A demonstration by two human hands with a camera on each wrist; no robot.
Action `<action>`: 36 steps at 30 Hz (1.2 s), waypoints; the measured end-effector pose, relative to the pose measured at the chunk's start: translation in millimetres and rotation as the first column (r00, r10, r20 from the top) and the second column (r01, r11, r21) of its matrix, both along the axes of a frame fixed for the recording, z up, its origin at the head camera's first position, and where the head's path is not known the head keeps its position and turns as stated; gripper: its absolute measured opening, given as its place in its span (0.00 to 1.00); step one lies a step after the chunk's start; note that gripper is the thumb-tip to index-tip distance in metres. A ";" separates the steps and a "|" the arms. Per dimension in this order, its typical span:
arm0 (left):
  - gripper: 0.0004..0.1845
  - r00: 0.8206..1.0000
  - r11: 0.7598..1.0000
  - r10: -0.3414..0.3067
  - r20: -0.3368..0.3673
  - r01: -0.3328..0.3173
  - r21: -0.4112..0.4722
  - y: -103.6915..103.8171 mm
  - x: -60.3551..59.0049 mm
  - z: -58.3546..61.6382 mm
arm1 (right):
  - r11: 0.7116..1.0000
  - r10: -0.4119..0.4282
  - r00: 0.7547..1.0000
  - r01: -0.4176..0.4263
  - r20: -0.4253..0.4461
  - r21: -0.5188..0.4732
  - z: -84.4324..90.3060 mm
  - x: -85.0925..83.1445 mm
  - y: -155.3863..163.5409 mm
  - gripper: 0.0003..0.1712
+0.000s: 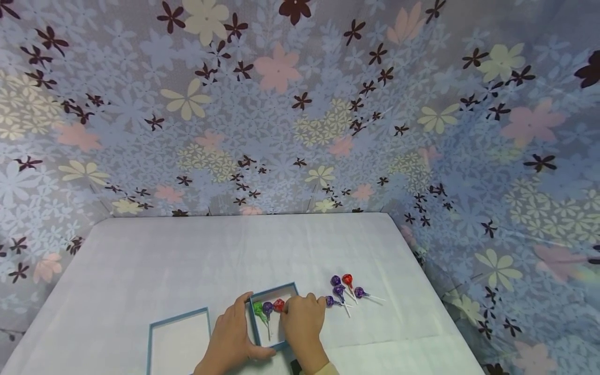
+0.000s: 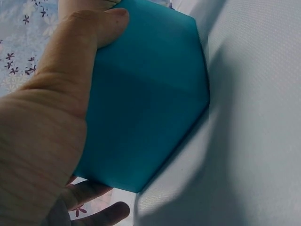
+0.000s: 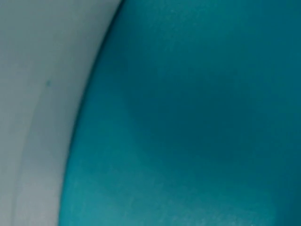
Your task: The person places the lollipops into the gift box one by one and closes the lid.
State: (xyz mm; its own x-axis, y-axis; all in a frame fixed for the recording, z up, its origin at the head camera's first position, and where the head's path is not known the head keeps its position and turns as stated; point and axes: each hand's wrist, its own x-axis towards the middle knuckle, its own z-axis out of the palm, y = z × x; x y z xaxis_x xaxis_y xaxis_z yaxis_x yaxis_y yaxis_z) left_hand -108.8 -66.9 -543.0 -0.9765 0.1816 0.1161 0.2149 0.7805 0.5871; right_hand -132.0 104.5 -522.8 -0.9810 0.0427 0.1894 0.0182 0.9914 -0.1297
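At six o'clock our left hand (image 1: 232, 338) grips the box (image 1: 262, 336) while our right hand (image 1: 302, 320) pinches a red lollipop (image 1: 278, 304) inside; next, we judge, fetching the loose lollipops (image 1: 344, 289) at three o'clock.

The light on my work is soft, even and bright; I see no glare. From my head the view bends strongly at the edges; the centre stays sharp. By my left wrist the box (image 2: 146, 103) throws a grey shadow on the cloth (image 2: 254, 117); my right wrist view is only blurred teal, out of focus.
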 end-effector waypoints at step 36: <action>0.73 0.994 1.000 -0.001 0.106 -0.002 0.028 2.0 0.6 2.7 | 0.962 -0.030 0.955 -0.053 -0.295 -0.269 31.4 17.0 73.0 0.14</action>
State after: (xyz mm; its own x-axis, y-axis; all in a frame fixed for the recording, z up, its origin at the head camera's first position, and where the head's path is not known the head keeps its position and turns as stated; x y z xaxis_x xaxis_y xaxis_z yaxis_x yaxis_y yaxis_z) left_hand -108.2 -64.9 -540.3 -0.9836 0.1796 0.0173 0.1505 0.7636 0.6279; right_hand -115.0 177.5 -491.3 -0.8840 0.1217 0.4514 -0.0734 0.9174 -0.3911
